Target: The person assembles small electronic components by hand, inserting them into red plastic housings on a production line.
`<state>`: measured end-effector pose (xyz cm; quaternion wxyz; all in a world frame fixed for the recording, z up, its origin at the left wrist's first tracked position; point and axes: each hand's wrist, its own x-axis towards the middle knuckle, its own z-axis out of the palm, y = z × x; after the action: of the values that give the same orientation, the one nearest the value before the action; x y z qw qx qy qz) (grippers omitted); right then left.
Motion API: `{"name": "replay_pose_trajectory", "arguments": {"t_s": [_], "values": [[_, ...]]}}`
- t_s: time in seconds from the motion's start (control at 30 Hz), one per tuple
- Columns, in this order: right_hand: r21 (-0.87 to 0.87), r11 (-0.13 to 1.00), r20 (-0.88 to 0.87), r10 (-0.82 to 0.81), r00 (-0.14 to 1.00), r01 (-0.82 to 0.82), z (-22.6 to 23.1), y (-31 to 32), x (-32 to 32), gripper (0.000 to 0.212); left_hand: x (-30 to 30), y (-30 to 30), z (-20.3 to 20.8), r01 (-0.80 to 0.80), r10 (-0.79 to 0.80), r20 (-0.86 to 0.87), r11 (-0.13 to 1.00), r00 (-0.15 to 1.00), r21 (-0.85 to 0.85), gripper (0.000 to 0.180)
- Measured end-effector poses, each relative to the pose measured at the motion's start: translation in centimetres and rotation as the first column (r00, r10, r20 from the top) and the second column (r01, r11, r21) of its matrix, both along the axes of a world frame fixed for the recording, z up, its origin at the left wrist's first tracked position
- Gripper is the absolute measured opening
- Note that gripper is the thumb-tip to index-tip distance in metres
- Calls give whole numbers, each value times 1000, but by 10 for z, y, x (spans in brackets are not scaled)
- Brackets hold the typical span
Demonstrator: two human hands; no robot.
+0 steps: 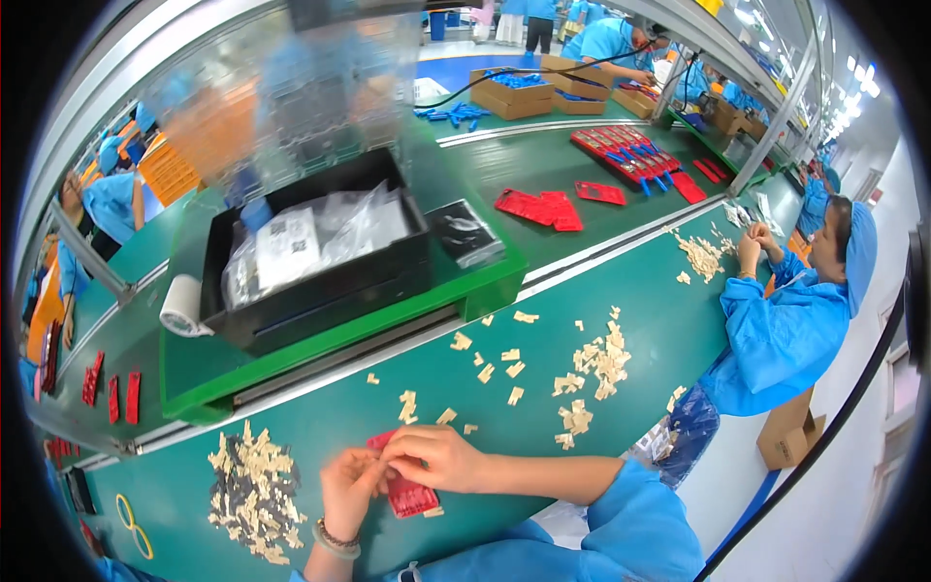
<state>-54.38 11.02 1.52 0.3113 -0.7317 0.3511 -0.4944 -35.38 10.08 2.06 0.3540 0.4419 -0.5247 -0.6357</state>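
Low in the head view, my left hand (346,488) and my right hand (436,459) meet with their fingers pinched together. What sits between the fingertips is too small and covered to make out. Under them a red plastic panel (412,498) lies on the green work surface, partly hidden by both hands. To the left of my left hand is a heap of small cream and dark grey pieces (254,495). Loose cream pieces (603,361) lie scattered and piled to the right and beyond my right hand. One cream piece touches the panel's near end.
A black bin (330,308) with plastic bags stands on a green-edged tray (485,286), beside a white roll (182,307). Beyond, the belt carries red panels (539,208) and a red tray (626,155). Yellow rings (134,526) lie at left. A co-worker (790,315) sits at right.
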Motion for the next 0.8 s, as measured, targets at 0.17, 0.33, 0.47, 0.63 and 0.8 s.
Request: {"name": "replay_pose_trajectory", "arguments": {"t_s": [0.17,0.33,0.47,0.63,0.8], "values": [[-124,964,33,-233,972,235,-2,-1,-19,16,-23,-4,-2,82,-68,-100,987,993,136,10],[-289,913,-194,-351,916,289,1,-10,-43,23,-43,-13,-5,21,7,-170,986,985,164,13],[-149,953,-179,-289,941,264,-5,-12,-46,28,-47,-16,-14,-65,78,-126,992,989,105,11],[-104,962,-209,-267,941,251,-14,-14,-50,24,-43,-18,-16,23,-47,162,989,986,147,12],[40,978,-71,-199,977,202,-11,-18,-50,15,-65,-39,10,213,35,397,800,917,-562,10]]}}
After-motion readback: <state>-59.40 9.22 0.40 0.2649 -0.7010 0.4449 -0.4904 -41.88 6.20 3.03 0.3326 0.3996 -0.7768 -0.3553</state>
